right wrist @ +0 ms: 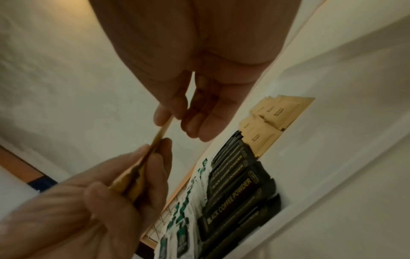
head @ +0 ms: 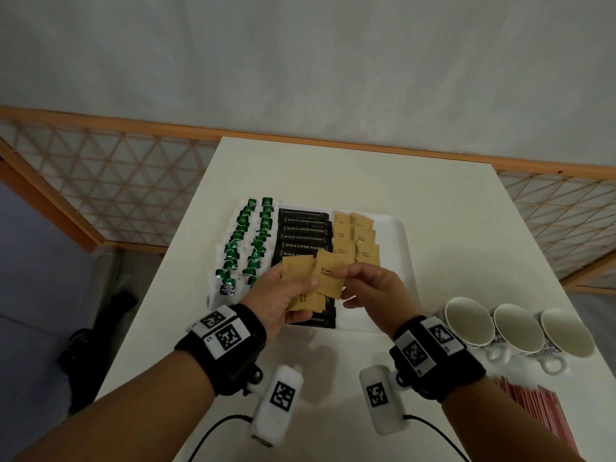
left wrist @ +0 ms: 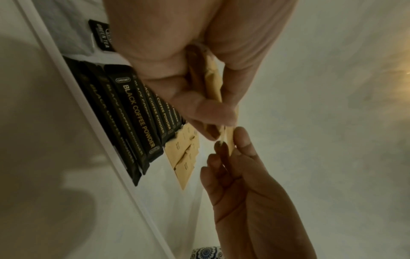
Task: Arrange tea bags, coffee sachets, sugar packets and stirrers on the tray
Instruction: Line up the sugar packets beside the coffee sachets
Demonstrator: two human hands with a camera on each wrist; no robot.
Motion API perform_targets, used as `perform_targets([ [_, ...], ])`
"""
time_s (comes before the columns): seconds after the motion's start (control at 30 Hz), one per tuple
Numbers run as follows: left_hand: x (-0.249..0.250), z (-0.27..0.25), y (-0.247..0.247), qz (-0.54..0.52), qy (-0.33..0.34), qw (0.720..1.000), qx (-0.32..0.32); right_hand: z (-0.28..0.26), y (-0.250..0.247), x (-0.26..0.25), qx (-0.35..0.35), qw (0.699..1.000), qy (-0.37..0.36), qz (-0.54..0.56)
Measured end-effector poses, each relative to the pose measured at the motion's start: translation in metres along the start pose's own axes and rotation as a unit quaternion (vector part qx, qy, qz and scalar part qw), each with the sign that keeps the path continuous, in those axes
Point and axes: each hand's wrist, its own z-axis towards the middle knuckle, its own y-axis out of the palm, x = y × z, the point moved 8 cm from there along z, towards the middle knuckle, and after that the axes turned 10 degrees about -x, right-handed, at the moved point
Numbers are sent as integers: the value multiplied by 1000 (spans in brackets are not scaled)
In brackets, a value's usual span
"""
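Note:
My left hand [head: 300, 285] grips a fan of several brown sugar packets [head: 297, 266] above the near side of the white tray [head: 400, 248]. My right hand [head: 340, 273] pinches the edge of one packet [head: 328, 276] in that fan between thumb and fingertip. In the right wrist view this packet [right wrist: 160, 135] shows edge-on. On the tray lie two columns of green tea bags [head: 246, 241] at the left, a row of black coffee sachets [head: 305, 230] in the middle, and more sugar packets [head: 356, 238] at the right.
Three white cups [head: 516, 328] stand in a row on the white table to the right of the tray. A bundle of red stirrers [head: 533, 405] lies at the table's near right edge. A lattice screen runs behind the table.

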Motion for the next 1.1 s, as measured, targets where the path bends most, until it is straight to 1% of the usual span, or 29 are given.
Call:
perform_targets([
  [0.13, -2, 3, -2, 0, -3, 1000, 11, 3, -4, -3, 36, 998, -7, 50],
  [0.23, -2, 5, -2, -4, -4, 1000, 12, 6, -7, -3, 44, 998, -18, 47],
  [0.3, -3, 7, -2, -8, -5, 1000, 15, 8, -7, 2, 37, 998, 3, 54],
  [0.4, -5, 10, -1, -3, -10, 1000, 12, 10, -4, 10, 18, 993, 40, 107],
  [0.43, -6, 11, -1, -2, -13, 1000, 10, 11, -6, 14, 23, 990, 48, 131],
  [0.5, -8, 12, -2, -8, -19, 1000, 9, 13, -18, 23, 58, 982, 65, 166],
  [0.53, -8, 13, -3, -15, -23, 1000, 9, 15, -26, 30, 79, 981, 79, 158],
  [0.6, -9, 13, -8, -29, -28, 999, 12, 18, -41, 43, 97, 985, 111, 90],
  [0.67, -9, 13, -13, -45, -26, 999, 14, 21, -50, 56, 93, 985, 145, 14],
  [0.77, -10, 14, -20, -64, -22, 997, 21, 24, -51, 69, 76, 980, 174, -61],
  [0.9, -12, 16, -22, -68, -20, 997, 29, 30, -48, 71, 77, 977, 168, -107],
  [1.1, -9, 15, -19, -56, -9, 998, 18, 38, -47, 69, 93, 975, 156, -128],
])
